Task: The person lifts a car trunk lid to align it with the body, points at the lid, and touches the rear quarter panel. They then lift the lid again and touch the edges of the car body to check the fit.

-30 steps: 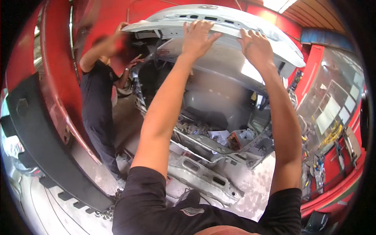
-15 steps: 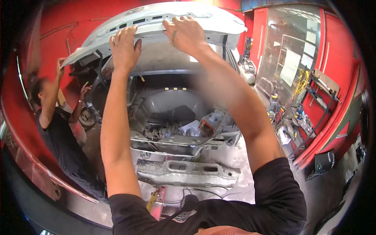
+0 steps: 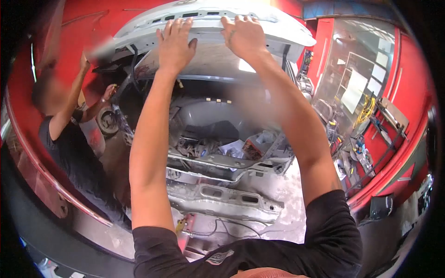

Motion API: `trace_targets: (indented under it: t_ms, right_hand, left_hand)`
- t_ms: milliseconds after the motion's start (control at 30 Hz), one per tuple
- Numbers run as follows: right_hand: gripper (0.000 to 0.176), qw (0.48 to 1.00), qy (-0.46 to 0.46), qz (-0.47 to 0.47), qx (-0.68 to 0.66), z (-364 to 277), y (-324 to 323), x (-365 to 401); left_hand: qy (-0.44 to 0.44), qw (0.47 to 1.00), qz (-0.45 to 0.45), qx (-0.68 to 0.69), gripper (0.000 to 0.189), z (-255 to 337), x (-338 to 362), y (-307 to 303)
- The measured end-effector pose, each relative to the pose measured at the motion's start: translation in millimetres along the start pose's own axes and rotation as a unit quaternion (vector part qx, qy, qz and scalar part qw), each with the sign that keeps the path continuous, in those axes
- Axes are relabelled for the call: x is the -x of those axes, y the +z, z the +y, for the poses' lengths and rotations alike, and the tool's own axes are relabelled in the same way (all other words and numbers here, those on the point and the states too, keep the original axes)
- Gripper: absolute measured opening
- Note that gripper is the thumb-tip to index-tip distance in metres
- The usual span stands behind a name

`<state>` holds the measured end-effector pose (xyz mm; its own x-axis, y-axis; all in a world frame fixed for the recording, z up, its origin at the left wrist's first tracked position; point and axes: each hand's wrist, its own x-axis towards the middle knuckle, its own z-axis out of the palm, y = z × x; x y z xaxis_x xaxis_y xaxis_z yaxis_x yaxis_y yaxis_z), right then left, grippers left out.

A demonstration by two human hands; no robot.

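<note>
A white car trunk lid (image 3: 218, 34) is raised across the top of the view. My left hand (image 3: 177, 46) lies against the lid's lower face, fingers stretched up and thumb apart. To its right, my right hand (image 3: 244, 36) rests on the same face near the middle, its fingers bent over the surface and seen from the back; whether they grip an edge is unclear. Beneath the lid is the open trunk (image 3: 208, 116), with papers (image 3: 232, 149) and loose parts inside. At the left a co-worker (image 3: 76, 148) in dark clothes has one hand raised at the lid's left end.
A detached metal crossmember (image 3: 225, 199) lies on the floor before the car. Cables and a red-and-yellow object (image 3: 185, 224) are near it. On the right stand a rack (image 3: 384, 123) with a yellow cord (image 3: 365, 112) and cluttered tools. A red rail (image 3: 51, 185) runs along the left.
The lid, car and both my hands appear shifted to the right in the view. The co-worker's head and lower hand have changed position slightly. My hands stay on the lid.
</note>
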<state>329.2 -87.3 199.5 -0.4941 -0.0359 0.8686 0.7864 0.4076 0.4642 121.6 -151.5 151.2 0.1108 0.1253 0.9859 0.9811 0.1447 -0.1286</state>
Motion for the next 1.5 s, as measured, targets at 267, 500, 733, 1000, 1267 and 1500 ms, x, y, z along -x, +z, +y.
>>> trace_targets:
  t_ms: [267, 500, 733, 1000, 1267, 1500]
  right_hand:
    - [0.034, 0.999, 0.004, 0.039, 0.015, 0.6, 10.6, 0.3]
    - [0.034, 0.999, -0.004, 0.030, -0.017, -3.9, -4.2, -2.7]
    - [0.040, 0.999, 0.016, -0.044, -0.006, -10.7, -20.4, -6.0]
    - [0.042, 0.994, 0.070, -0.084, 0.012, -22.8, -12.3, -3.8]
    - [0.063, 0.983, 0.087, -0.162, 0.006, -23.0, -34.2, 4.4]
    - [0.073, 0.984, 0.054, -0.159, -0.050, -7.8, -35.0, 4.7]
  left_hand:
    - [-0.196, 0.901, -0.117, 0.370, 0.065, 61.5, 129.1, -29.0]
    - [-0.014, 0.743, -0.535, 0.402, 0.063, 145.8, 351.1, -22.6]
    - [-0.011, 0.618, -0.627, 0.474, 0.069, 153.5, 388.6, -78.1]
    - [-0.142, 0.835, -0.332, 0.416, 0.052, 87.7, 295.2, -74.5]
    - [-0.073, 0.951, -0.053, 0.295, 0.048, 53.0, 44.4, -97.4]
    - [0.033, 0.989, -0.143, 0.025, 0.063, 30.4, -30.5, -21.7]
